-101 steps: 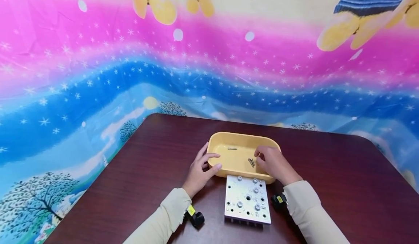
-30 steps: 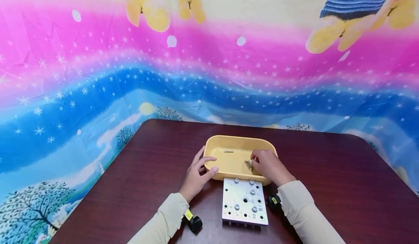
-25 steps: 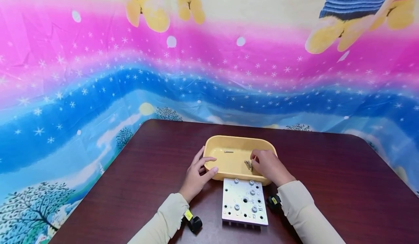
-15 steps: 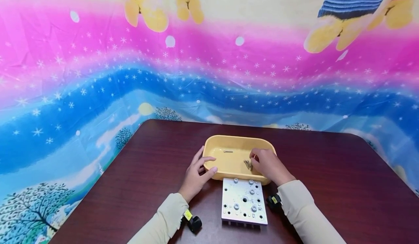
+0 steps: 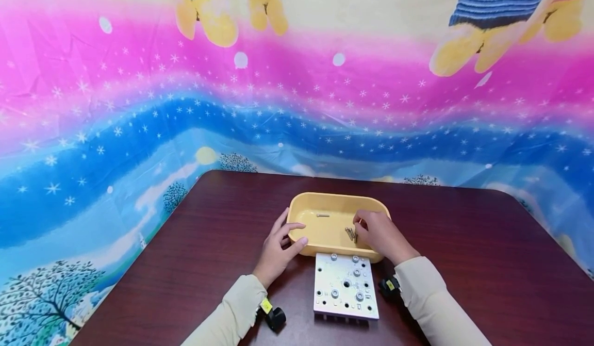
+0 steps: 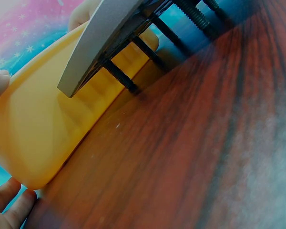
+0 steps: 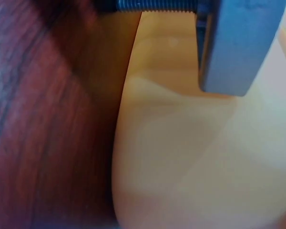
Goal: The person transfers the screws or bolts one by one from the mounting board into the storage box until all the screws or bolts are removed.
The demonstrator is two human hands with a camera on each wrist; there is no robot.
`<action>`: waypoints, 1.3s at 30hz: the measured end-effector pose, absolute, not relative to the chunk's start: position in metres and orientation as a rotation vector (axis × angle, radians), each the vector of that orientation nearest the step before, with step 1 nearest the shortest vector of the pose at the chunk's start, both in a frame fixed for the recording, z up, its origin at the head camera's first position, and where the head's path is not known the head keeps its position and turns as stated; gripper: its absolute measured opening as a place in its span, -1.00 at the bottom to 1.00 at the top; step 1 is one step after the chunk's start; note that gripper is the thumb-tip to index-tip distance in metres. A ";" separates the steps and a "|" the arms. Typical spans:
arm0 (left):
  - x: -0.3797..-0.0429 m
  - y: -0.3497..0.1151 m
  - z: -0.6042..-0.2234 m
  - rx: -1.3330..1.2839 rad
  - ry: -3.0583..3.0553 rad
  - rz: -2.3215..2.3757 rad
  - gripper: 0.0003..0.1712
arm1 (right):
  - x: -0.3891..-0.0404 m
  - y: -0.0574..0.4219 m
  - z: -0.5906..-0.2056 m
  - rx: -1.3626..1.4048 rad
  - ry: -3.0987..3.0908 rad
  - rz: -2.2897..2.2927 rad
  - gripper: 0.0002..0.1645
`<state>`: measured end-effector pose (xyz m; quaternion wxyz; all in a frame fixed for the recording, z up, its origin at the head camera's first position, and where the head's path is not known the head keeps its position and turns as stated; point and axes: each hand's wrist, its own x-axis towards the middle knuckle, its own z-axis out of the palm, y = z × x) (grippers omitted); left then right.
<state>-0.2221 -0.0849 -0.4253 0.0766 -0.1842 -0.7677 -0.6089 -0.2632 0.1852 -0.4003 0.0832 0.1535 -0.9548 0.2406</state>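
In the head view my left hand (image 5: 276, 248) holds the left end of a yellow plastic tray (image 5: 339, 252), thumb at the front and index finger over the rim. My right hand (image 5: 381, 235) reaches into the tray's right side. Its thumb and index finger pinch a small screw (image 5: 356, 238), close beside two loose screws (image 5: 349, 233); the fingertips are partly hidden. Another screw (image 5: 323, 215) lies alone near the back. In front of the tray, a silver metal plate (image 5: 346, 284) carries several socket-head screws. Threaded shanks (image 6: 119, 76) under it show in the left wrist view.
A dark red-brown wooden table (image 5: 232, 217) bears everything, its back corners rounded. The plate touches or nearly touches the tray's front wall. Black wrist cameras (image 5: 276, 319) hang beside both cuffs. A printed cloth (image 5: 297, 78) hangs behind the table.
Since the oldest frame, my right hand has shifted slightly left in the tray, and a third screw shows at its fingertips beside the pair. The last second shows almost no movement.
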 end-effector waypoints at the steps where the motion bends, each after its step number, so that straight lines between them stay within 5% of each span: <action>1: -0.222 -0.085 -0.425 -0.550 -2.300 -1.824 -0.67 | -0.263 0.185 -0.401 0.462 -2.843 0.721 -0.90; 26: -0.224 -0.087 -0.430 -0.526 -2.297 -1.828 -0.67 | -0.263 0.187 -0.401 0.566 -2.681 0.812 -0.88; 32: -0.240 -0.084 -0.456 -0.545 -2.296 -1.810 -0.50 | -0.254 0.197 -0.397 0.565 -2.558 0.857 -0.91; 39: -0.246 -0.085 -0.462 -0.503 -2.293 -1.778 -0.13 | -0.238 0.210 -0.388 0.512 -2.599 0.731 -0.52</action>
